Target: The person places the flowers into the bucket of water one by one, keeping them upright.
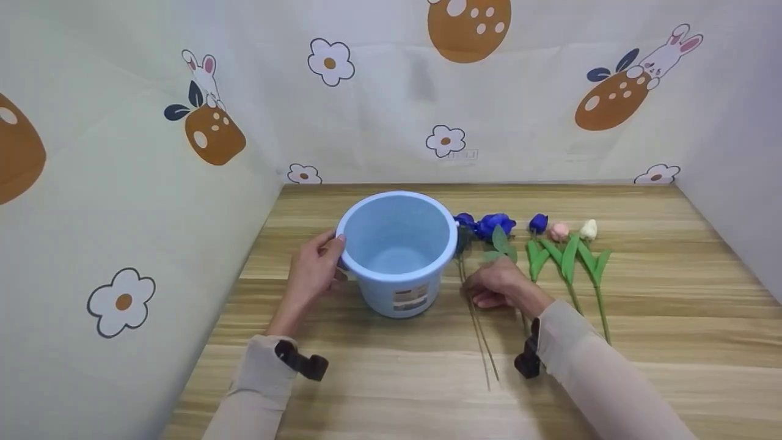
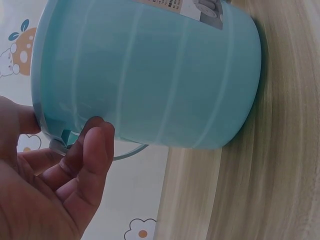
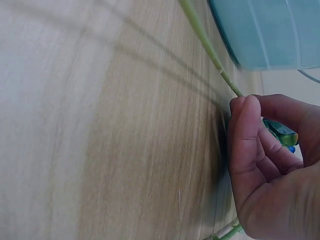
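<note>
At the left rim of the blue bucket (image 1: 376, 292), the left hand (image 1: 313, 269) is clamping on, thumb at the lip, fingers curling below. Right of that grip, the bucket is standing upright, inner floor showing. Farther right, the right hand (image 1: 498, 282) is pinching a thin stem (image 3: 209, 47); blue roses (image 1: 495, 226) are lying beyond this grip, three tulips (image 1: 569, 263) rightward.
</note>
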Demonstrator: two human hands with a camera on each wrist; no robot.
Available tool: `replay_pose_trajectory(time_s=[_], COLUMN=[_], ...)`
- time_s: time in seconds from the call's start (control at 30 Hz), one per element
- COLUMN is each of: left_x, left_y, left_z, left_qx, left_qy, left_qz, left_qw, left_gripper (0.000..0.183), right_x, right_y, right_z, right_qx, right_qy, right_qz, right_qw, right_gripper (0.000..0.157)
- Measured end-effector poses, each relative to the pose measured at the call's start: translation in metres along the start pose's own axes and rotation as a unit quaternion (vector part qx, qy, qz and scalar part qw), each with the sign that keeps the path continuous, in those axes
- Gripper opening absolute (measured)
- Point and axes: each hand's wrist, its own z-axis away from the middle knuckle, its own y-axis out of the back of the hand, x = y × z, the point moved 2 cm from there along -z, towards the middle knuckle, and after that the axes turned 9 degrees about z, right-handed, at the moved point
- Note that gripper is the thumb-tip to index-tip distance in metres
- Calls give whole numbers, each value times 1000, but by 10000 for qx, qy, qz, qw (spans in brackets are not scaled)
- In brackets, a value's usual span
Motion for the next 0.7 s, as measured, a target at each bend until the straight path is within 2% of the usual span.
replay_pose_trajectory(time_s=[0.23,0.57,0.7], left_x=[-1,-2,-2], left_y=[1,1,1], left_z=[0,0,0], left_qx=[-64,-66,11], left_qy=[125,118,-115], left_qz=[-75,-39,64], left_qw=[9999,9999,9999], left_gripper=[55,54,53], right_x=[-3,-5,-6], right_y=[-2,-3,-4], right_z=[2,5,6], right_qx=[-68,-71,-137], right_qy=[49,122,235], right_qz=[151,80,-51], right_qw=[9999,9999,9996], right_gripper=[6,3,16])
